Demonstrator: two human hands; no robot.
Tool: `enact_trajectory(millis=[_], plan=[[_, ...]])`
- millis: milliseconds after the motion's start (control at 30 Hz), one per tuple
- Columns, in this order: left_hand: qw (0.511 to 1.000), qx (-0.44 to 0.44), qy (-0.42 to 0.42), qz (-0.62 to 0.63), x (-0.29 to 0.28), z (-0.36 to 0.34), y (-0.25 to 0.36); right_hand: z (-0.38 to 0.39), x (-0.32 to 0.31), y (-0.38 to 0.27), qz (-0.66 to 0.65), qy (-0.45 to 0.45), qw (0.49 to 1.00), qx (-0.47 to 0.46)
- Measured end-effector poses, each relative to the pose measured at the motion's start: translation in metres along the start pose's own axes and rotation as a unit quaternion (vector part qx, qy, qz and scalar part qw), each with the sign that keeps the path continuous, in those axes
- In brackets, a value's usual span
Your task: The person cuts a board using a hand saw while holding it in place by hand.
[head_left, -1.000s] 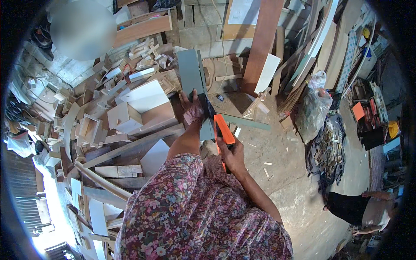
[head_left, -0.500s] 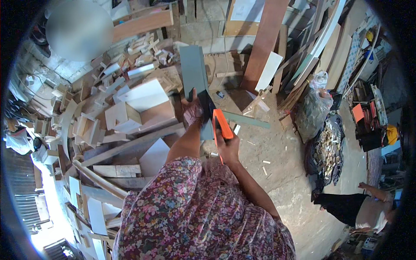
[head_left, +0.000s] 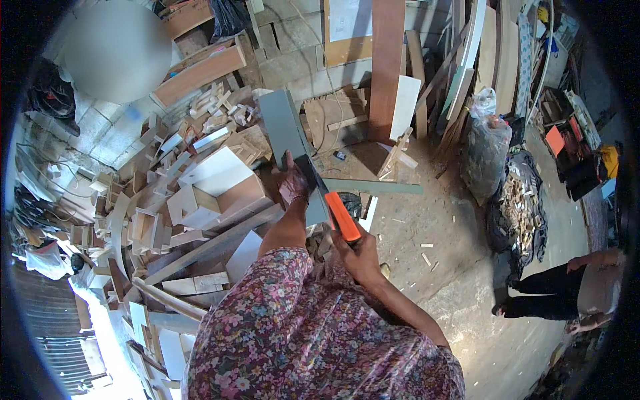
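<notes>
A long grey board [head_left: 280, 117] lies tilted among the wood pieces. My left hand [head_left: 291, 183] holds it from above, index finger stretched along its face. My right hand [head_left: 358, 257] grips the orange handle of a handsaw [head_left: 342, 215], whose dark blade rests against the board just right of my left hand. A narrower grey-green strip [head_left: 380, 186] extends rightward behind the blade. Part of the board and the lower end of the saw are hidden by my hands.
Piled offcuts and white boxes [head_left: 217, 173] fill the left. Long planks [head_left: 387, 87] lean on the back wall. A plastic sack [head_left: 487, 160] and a black bag of scraps [head_left: 517, 213] lie right, near another person [head_left: 547, 293] standing at lower right. Small scraps litter the floor.
The saw and my right hand have shifted down toward me. The board's far end now leans further left. The other person's legs have changed position, and the view has turned slightly.
</notes>
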State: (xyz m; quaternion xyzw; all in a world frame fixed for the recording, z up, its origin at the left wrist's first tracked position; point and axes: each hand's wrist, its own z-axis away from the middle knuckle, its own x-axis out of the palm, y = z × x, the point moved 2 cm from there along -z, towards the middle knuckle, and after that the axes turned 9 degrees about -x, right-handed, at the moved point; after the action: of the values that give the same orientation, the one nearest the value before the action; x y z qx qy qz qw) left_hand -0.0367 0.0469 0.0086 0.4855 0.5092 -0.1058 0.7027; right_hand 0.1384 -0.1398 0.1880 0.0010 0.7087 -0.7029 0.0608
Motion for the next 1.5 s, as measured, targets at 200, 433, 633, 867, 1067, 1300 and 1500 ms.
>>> enact_trajectory(millis=[200, 433, 633, 867, 1067, 1300, 1500], plan=[[0.994, -0.038, -0.005, 0.105, -0.002, 0.001, 0.008, 0.005, 0.003, 0.023, -0.013, 0.01, 1.0, -0.026], [0.998, 0.056, 0.022, 0.017, -0.037, 0.024, 0.022, -0.07, 0.027, 0.08, 0.015, 0.057, 0.993, -0.1], [0.997, -0.018, -0.067, -0.031, -0.028, 0.014, 0.015, -0.071, 0.036, 0.068, 0.037, 0.06, 0.988, -0.135], [0.991, 0.066, 0.115, 0.026, 0.0, 0.006, 0.003, -0.074, 0.034, 0.083, 0.006, 0.047, 0.993, -0.111], [0.994, -0.048, -0.099, -0.004, -0.024, 0.015, 0.026, -0.078, 0.028, 0.082, 0.017, 0.039, 0.999, -0.019], [1.0, 0.018, 0.018, -0.003, -0.002, 0.009, 0.005, -0.027, 0.015, 0.023, 0.064, 0.011, 0.997, -0.031], [1.0, -0.01, 0.02, 0.009, -0.011, 0.008, 0.015, 0.002, 0.006, 0.021, 0.011, 0.022, 1.0, -0.003]])
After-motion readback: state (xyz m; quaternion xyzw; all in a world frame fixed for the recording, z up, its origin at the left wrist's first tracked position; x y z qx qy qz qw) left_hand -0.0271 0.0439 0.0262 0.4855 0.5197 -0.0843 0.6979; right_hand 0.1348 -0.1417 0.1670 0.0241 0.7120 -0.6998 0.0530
